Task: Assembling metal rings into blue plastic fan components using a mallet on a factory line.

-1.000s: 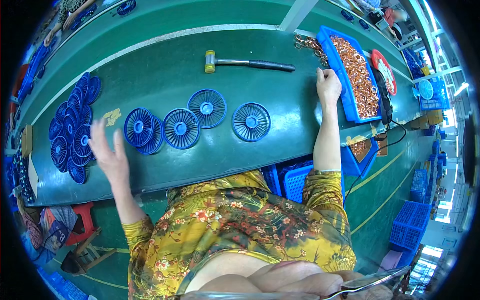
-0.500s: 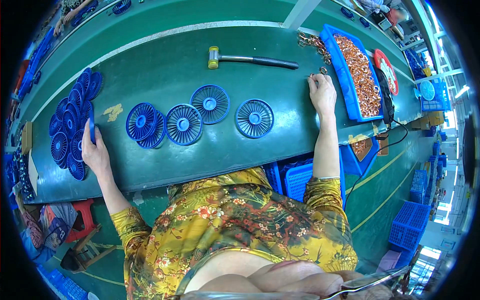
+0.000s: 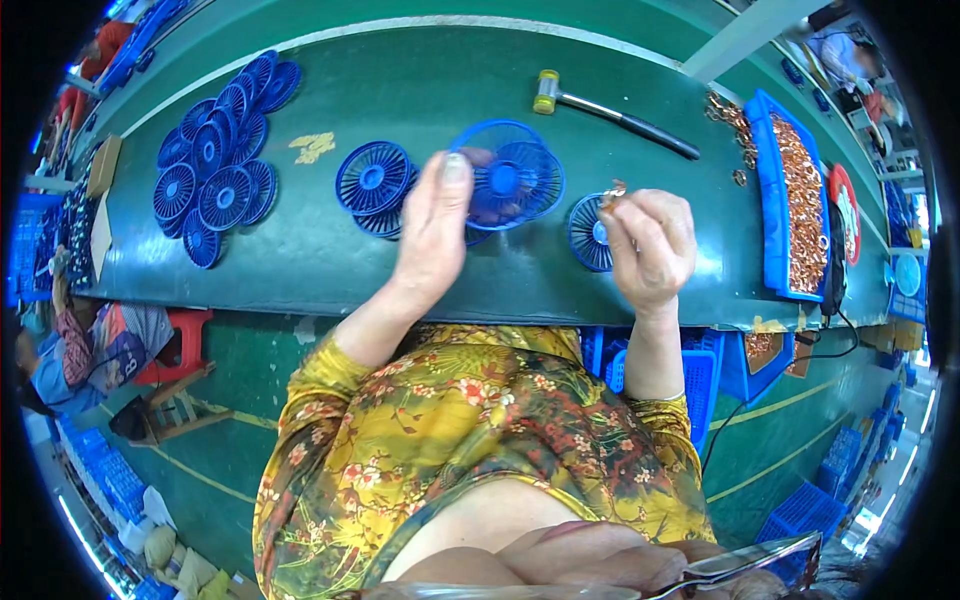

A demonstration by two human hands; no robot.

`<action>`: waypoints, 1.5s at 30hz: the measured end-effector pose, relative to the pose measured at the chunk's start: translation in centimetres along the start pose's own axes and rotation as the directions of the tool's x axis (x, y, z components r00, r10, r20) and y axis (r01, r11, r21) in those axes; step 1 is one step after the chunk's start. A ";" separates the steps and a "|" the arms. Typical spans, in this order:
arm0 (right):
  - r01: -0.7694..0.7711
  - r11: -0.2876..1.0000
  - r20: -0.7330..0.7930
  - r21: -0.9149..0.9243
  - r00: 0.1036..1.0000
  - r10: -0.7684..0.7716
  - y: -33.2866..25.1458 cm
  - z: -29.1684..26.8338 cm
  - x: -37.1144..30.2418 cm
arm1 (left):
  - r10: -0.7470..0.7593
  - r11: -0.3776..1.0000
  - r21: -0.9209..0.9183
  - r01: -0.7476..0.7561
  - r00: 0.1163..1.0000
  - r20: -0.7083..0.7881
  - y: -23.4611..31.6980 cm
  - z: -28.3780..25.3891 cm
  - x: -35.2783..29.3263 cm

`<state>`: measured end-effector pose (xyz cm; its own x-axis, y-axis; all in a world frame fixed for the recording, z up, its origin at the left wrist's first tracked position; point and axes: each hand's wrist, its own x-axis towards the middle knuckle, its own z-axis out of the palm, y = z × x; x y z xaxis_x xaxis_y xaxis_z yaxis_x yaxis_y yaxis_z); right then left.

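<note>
Over the middle of the table, my left hand is closed on the edge of a round blue fan grille, smeared by motion. My right hand pinches a small copper-coloured ring between thumb and fingers, a short way to the right of that grille. Beneath the right fingers, partly covered, lies another blue grille with radial slots. Left of my left hand, two overlapping grilles rest on the tabletop. Other grilles behind the held one are partly hidden by it and by my left hand.
A heap of blue grilles covers the table's left part. Behind my right hand lies a mallet with a yellow head. At right, a blue tray holds many copper-coloured rings, with loose rings beside it. A steel post rises at the back.
My left hand has brought a grille from the pile at left to the middle. My right hand has come inward from beside the tray with a ring. The whole view has shifted.
</note>
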<state>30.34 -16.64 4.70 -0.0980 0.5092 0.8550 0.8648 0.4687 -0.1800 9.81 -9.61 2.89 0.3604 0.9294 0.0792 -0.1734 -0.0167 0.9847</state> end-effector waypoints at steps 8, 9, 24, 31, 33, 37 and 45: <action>0.034 0.998 0.137 0.056 0.990 -0.041 -2.6 2.6 1.0 | 0.063 0.991 0.106 -0.075 0.991 0.118 0.2 1.4 -0.8; 0.012 0.999 0.192 0.033 0.981 -0.018 -2.7 2.6 1.1 | 0.060 0.992 0.108 -0.073 0.991 0.118 0.2 1.4 -0.8; -0.128 0.990 0.455 0.063 0.887 0.085 -3.4 0.0 1.2 | -0.119 0.982 -0.094 0.167 0.916 0.383 0.4 0.3 -1.4; -0.371 0.805 0.588 0.463 0.808 0.035 -2.0 -0.4 1.0 | -0.009 0.985 -0.153 0.077 0.915 0.403 0.4 1.4 -3.0; -0.494 0.692 0.540 0.526 0.823 0.177 -2.0 0.6 -0.6 | 0.039 0.972 0.191 -0.136 0.896 0.441 0.8 1.1 -2.3; -0.662 0.450 0.489 0.600 0.748 0.448 -3.2 0.5 -2.1 | 0.241 0.938 0.132 -0.320 0.878 0.414 -0.1 2.1 -2.7; -0.785 0.414 0.649 0.461 0.617 0.446 -0.2 1.2 -5.8 | 0.418 0.859 0.141 -0.493 0.833 0.363 -2.5 2.0 -3.5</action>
<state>30.13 -18.81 -0.86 0.0059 0.9913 0.1317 0.2078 0.1276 -0.9698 10.82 -13.57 0.49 0.5600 0.6334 0.5340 -0.1970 -0.5243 0.8284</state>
